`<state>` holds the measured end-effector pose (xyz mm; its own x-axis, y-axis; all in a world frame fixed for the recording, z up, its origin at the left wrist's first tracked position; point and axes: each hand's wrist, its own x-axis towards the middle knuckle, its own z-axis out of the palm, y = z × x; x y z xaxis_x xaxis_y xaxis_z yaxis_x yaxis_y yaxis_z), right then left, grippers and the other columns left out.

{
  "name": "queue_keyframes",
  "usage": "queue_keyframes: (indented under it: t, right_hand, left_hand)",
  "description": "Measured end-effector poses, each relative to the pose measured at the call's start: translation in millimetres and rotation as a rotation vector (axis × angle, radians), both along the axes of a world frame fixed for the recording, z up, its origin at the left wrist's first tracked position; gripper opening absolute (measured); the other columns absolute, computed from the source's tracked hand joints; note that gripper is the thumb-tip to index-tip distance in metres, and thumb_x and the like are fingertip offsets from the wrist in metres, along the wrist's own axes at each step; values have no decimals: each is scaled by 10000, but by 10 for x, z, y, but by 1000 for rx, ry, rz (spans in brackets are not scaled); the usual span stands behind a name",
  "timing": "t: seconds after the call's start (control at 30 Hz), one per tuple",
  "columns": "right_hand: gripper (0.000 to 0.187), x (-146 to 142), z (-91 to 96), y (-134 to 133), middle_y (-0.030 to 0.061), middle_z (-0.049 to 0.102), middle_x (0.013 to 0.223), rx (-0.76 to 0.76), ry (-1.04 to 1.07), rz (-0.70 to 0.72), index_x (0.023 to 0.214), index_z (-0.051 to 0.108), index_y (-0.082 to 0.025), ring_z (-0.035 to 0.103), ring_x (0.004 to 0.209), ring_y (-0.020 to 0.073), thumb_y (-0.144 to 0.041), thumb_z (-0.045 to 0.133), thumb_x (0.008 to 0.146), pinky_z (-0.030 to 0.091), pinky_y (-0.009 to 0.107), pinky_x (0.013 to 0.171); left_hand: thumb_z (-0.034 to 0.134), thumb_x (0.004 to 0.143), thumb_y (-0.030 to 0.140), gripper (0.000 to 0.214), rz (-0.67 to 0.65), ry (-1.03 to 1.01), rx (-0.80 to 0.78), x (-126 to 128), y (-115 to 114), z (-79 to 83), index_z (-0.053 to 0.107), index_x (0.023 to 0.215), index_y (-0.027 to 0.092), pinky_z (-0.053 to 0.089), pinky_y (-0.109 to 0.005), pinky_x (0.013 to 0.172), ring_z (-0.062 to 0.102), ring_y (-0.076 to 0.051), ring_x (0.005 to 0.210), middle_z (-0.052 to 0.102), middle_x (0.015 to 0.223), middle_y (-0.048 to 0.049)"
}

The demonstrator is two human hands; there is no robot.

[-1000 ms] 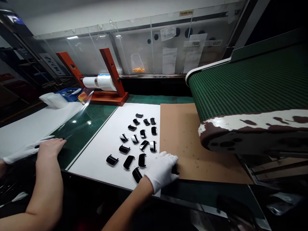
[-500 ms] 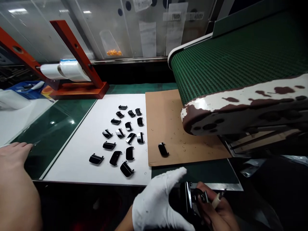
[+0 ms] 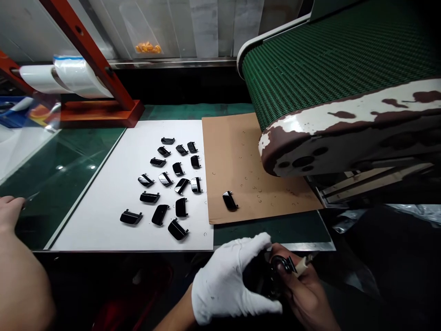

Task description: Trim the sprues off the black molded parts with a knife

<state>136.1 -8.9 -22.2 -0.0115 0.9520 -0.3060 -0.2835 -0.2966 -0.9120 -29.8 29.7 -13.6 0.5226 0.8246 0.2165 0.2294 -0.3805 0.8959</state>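
My left hand [image 3: 229,278], in a white glove, curls its thumb and fingers around a glossy black plastic part [image 3: 257,276], mostly in shadow. My bare right hand [image 3: 305,292] is closed close beside it. A slim beige-handled tool [image 3: 302,265] sticks out of its fingers, and a black ring-shaped piece [image 3: 280,263] shows at the thumb; whether this belongs to the part or the tool I cannot tell. Beyond my hands, a similar black part [image 3: 229,201] lies on brown cardboard [image 3: 220,138]. Several more black parts [image 3: 160,214] are spread over a white sheet [image 3: 99,230].
A green conveyor belt [image 3: 310,69] with a chipped white side frame overhangs the cardboard at right. An orange-red stand [image 3: 99,115] carries rolls of clear film [image 3: 77,76] at back left. Another person's arm [image 3: 20,271] rests at the left edge. Tiny dark curls dot the cardboard.
My gloved left hand has closed in around the black part, and my two hands are nearer each other. The view has tilted down; the other person's arm has drawn back left.
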Motion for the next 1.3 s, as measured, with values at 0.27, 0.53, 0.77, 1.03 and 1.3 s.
queue_keyframes:
  t: [0.27, 0.53, 0.77, 1.03, 1.3]
  right_hand:
    - [361, 60, -92, -16, -35, 379, 592, 96, -103, 54, 625, 571, -189, 301, 484, 97, -454, 612, 867, 201, 263, 439]
    - [503, 200, -69, -101, -63, 407, 360, 69, -296, -48, 1040, 734, -187, 385, 332, 114, -614, 548, 852, 373, 267, 421]
    - [286, 221, 227, 56, 70, 756, 895, 51, -716, 140, 861, 775, -262, 699, 850, 267, -520, 674, 791, 547, 329, 737]
    - [326, 204, 372, 46, -38, 489, 444, 210, -739, 160, 877, 761, -202, 478, 391, 131, -484, 599, 853, 400, 254, 407]
    - [328, 167, 397, -12, -60, 462, 452, 160, -728, 160, 887, 750, -209, 476, 423, 118, -491, 585, 869, 410, 248, 469]
  left_hand:
    - [852, 659, 437, 922, 57, 39, 5, 14, -37, 10, 347, 1423, 337, 549, -313, 926, 690, -230, 1011, 685, 1170, -25]
    - [811, 720, 424, 871, 81, 189, 152, -24, -16, -33, 337, 1433, 261, 555, -379, 940, 652, -286, 1097, 654, 1223, -104]
    - [812, 722, 376, 876, -11, 256, 152, -58, 18, -87, 330, 1439, 238, 543, -424, 945, 644, -309, 1100, 662, 1207, -125]
    - [881, 634, 379, 873, 79, 46, -84, -40, -77, -17, 446, 1384, 277, 554, -327, 914, 682, -234, 1007, 684, 1162, -35]
    - [903, 604, 351, 874, 92, 15, -45, -56, -96, 0, 487, 1356, 193, 546, -299, 906, 683, -223, 1002, 689, 1148, -69]
